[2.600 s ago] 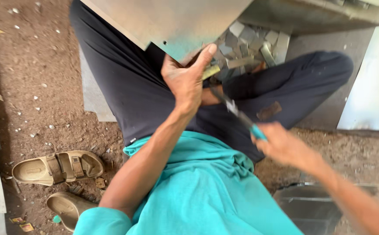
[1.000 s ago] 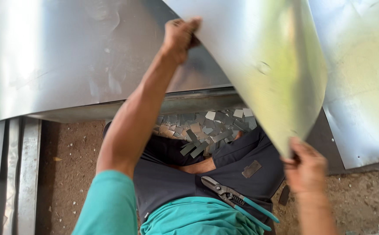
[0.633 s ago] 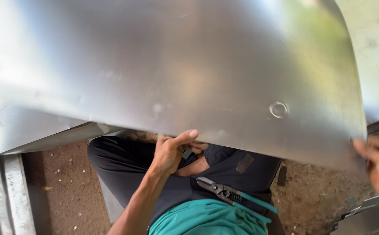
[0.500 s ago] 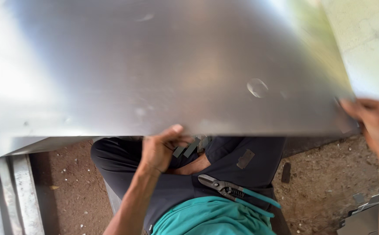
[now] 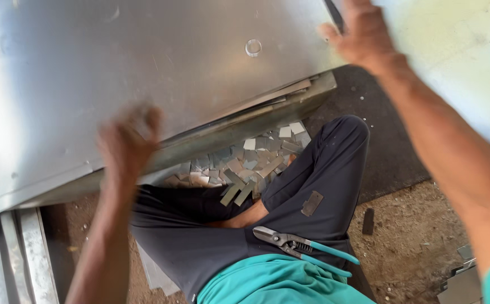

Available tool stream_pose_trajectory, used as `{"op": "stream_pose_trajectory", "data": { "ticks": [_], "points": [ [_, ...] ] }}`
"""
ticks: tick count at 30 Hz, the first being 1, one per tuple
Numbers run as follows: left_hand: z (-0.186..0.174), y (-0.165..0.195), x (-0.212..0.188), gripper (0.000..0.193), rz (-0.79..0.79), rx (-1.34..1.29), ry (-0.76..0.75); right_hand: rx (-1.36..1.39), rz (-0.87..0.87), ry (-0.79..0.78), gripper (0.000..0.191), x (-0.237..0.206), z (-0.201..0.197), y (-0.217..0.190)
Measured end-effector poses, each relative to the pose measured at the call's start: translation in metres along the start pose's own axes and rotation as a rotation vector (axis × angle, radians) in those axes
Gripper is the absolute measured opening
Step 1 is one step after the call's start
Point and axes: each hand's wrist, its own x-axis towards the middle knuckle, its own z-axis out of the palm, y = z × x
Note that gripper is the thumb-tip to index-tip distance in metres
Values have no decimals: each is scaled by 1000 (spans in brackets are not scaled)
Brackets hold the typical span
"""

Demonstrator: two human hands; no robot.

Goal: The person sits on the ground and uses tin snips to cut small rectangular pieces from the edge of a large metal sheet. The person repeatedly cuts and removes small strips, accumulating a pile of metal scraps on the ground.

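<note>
Two hands on it: your left hand [image 5: 128, 141] clasps the near edge of the large shiny metal sheet [image 5: 143, 73], your right hand [image 5: 363, 34] grasps its far-right edge, long axis running between them.

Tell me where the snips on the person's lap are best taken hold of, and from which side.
By the teal handles, coming from the person's right. The snips lie flat across the dark trousers, metal blades pointing left toward the knees, handles splayed toward the right hip. The right hand is up at the metal sheet; the blurred left hand is at its lower edge.
</note>
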Motion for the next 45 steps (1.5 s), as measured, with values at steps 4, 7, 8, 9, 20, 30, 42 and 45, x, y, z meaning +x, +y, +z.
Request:
{"op": "stream_pose_trajectory", "data": {
  "ticks": [4, 7, 8, 9, 20, 30, 42, 45],
  "points": [
    [-8, -43, 50, 68, -116, 205, 55, -60, -34, -118, 79, 27, 46, -53],
    [5, -77, 43, 74, -274, 254, -90, 26, -16, -128, 72, 24, 71, -71],
    [3, -88, 44, 76, -269, 288, -105, 43, 7, -131, 71, 21, 75, -73],
    [6, -97, 41, 78, -264, 320, -135, 59, 39, -145, 70, 17, 77, -74],
    [77, -18, -53, 21, 365, -85, 89, 256, 737, 561, 60, -215, 55, 135],
    [137, 189, -47, 25, 236, -495, -683, 238, 1766, 507, 71, -331, 48, 227],
    [300, 324, 42, 133, -553, -1608, -985, 1489, 1349, 1021, 33, -306, -126, 177],
    [317, 358, 89, 136, -663, -1957, -732, 1645, 1053, 1041, 30, -339, -182, 124]
  ]
}}
